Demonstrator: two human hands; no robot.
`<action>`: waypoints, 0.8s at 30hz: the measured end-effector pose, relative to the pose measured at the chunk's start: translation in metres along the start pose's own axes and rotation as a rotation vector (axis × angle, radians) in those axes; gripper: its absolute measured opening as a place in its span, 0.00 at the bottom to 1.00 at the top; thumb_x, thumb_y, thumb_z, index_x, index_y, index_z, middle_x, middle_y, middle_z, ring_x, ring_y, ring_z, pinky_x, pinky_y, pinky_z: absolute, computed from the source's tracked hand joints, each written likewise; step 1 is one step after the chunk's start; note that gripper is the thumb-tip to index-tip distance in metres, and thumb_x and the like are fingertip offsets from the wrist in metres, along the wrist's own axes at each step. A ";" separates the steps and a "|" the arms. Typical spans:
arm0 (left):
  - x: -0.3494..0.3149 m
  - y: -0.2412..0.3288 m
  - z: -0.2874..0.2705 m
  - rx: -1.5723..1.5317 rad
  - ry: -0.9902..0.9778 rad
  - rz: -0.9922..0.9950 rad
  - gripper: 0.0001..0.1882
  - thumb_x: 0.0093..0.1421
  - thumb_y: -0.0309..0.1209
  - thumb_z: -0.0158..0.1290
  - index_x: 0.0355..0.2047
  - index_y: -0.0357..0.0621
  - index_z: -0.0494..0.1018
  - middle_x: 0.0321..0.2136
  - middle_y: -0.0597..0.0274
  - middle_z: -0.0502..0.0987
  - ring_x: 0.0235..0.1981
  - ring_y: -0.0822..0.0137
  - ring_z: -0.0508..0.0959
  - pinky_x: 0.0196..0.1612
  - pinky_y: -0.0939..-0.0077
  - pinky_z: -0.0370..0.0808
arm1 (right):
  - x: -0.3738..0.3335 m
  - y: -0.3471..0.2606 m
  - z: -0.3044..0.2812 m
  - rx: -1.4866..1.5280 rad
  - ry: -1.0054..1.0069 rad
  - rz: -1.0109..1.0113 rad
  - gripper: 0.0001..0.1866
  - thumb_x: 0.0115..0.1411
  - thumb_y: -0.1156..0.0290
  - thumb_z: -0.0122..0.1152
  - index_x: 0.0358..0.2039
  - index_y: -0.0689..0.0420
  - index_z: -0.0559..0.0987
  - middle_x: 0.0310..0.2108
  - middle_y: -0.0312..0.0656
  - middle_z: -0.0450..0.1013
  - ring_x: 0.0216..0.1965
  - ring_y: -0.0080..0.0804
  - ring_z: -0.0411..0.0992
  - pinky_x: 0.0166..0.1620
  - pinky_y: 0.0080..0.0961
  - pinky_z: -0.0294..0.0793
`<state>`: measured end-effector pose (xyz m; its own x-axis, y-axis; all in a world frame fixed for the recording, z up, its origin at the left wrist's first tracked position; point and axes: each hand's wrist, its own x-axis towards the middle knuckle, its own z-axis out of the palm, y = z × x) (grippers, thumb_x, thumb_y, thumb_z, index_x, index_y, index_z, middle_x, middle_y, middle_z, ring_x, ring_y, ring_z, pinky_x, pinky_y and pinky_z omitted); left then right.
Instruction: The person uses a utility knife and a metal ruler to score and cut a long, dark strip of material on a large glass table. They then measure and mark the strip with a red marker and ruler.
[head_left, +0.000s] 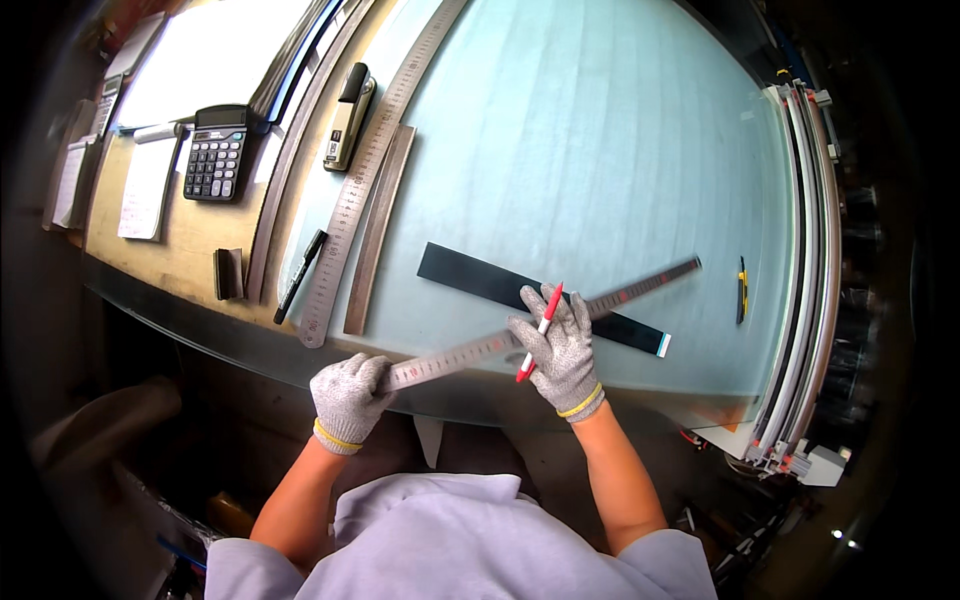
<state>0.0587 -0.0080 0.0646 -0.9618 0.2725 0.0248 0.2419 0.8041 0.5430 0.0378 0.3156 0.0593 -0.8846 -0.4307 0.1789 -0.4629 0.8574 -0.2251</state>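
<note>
A short steel ruler (455, 359) slants across the front of the glass tabletop, its right end farther away. My left hand (347, 400), in a grey knit glove, is closed around the ruler's near left end. My gloved right hand (566, 362) pinches a red-and-white pen (553, 303) between thumb and fingers. The ruler passes at this hand's fingers; whether they grip it too is hidden. Beneath the ruler and my right hand lies a flat black strip (470, 274) with a white right end, slanting the other way.
Left of the strip lie a long steel ruler (345, 205), a brown bar (380, 230), a stapler (347, 120) and a black marker (300, 275). Farther left are a calculator (215, 160) and notepad (147, 190). A yellow-black cutter (742, 290) lies right, before metal rails (808, 270).
</note>
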 end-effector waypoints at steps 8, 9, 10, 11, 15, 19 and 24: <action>0.005 -0.055 -0.004 -0.097 0.178 -0.285 0.21 0.43 0.25 0.69 0.40 0.43 0.79 0.32 0.54 0.80 0.31 0.50 0.81 0.36 0.62 0.78 | 0.050 -0.019 0.039 0.102 0.376 0.375 0.28 0.48 0.61 0.81 0.48 0.54 0.79 0.61 0.50 0.74 0.59 0.52 0.70 0.63 0.45 0.68; 0.008 -0.061 -0.002 -0.138 0.204 -0.304 0.21 0.46 0.26 0.69 0.43 0.43 0.79 0.32 0.54 0.80 0.30 0.51 0.81 0.35 0.63 0.78 | 0.054 -0.027 0.055 0.215 0.323 0.395 0.29 0.46 0.62 0.81 0.48 0.54 0.80 0.61 0.50 0.74 0.59 0.51 0.71 0.62 0.45 0.69; 0.012 -0.065 -0.001 -0.132 0.241 -0.292 0.22 0.47 0.27 0.69 0.45 0.44 0.79 0.32 0.54 0.79 0.30 0.51 0.81 0.34 0.63 0.78 | 0.065 -0.038 0.062 0.214 0.271 0.357 0.28 0.45 0.64 0.81 0.48 0.53 0.80 0.60 0.49 0.75 0.58 0.51 0.72 0.61 0.44 0.69; 0.017 -0.067 -0.001 -0.126 0.277 -0.281 0.24 0.49 0.28 0.69 0.47 0.44 0.79 0.32 0.54 0.79 0.29 0.52 0.80 0.34 0.64 0.77 | 0.074 -0.046 0.067 0.214 0.219 0.319 0.28 0.45 0.66 0.81 0.47 0.53 0.80 0.58 0.48 0.76 0.57 0.51 0.72 0.60 0.44 0.70; 0.029 -0.073 -0.002 -0.122 0.245 -0.318 0.28 0.51 0.28 0.69 0.54 0.45 0.77 0.32 0.54 0.79 0.28 0.52 0.80 0.33 0.63 0.77 | 0.086 -0.054 0.090 0.195 0.246 0.333 0.26 0.46 0.71 0.80 0.47 0.54 0.80 0.53 0.46 0.78 0.54 0.50 0.74 0.58 0.43 0.72; 0.028 -0.081 0.001 -0.111 0.207 -0.315 0.31 0.51 0.29 0.69 0.58 0.46 0.76 0.32 0.55 0.78 0.27 0.53 0.80 0.32 0.63 0.77 | 0.086 -0.052 0.092 0.128 0.268 0.275 0.22 0.50 0.72 0.78 0.45 0.58 0.81 0.49 0.48 0.80 0.51 0.52 0.77 0.56 0.43 0.75; 0.028 -0.085 0.003 -0.037 0.198 -0.266 0.34 0.51 0.31 0.69 0.60 0.48 0.75 0.31 0.55 0.78 0.27 0.54 0.80 0.31 0.64 0.77 | 0.087 -0.050 0.091 -0.008 0.261 0.159 0.20 0.49 0.74 0.78 0.43 0.59 0.81 0.47 0.51 0.81 0.46 0.53 0.80 0.51 0.43 0.79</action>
<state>0.0114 -0.0674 0.0169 -0.9977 -0.0552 0.0394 -0.0220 0.8128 0.5821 -0.0212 0.2093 -0.0013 -0.9010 -0.2053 0.3822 -0.3188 0.9108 -0.2623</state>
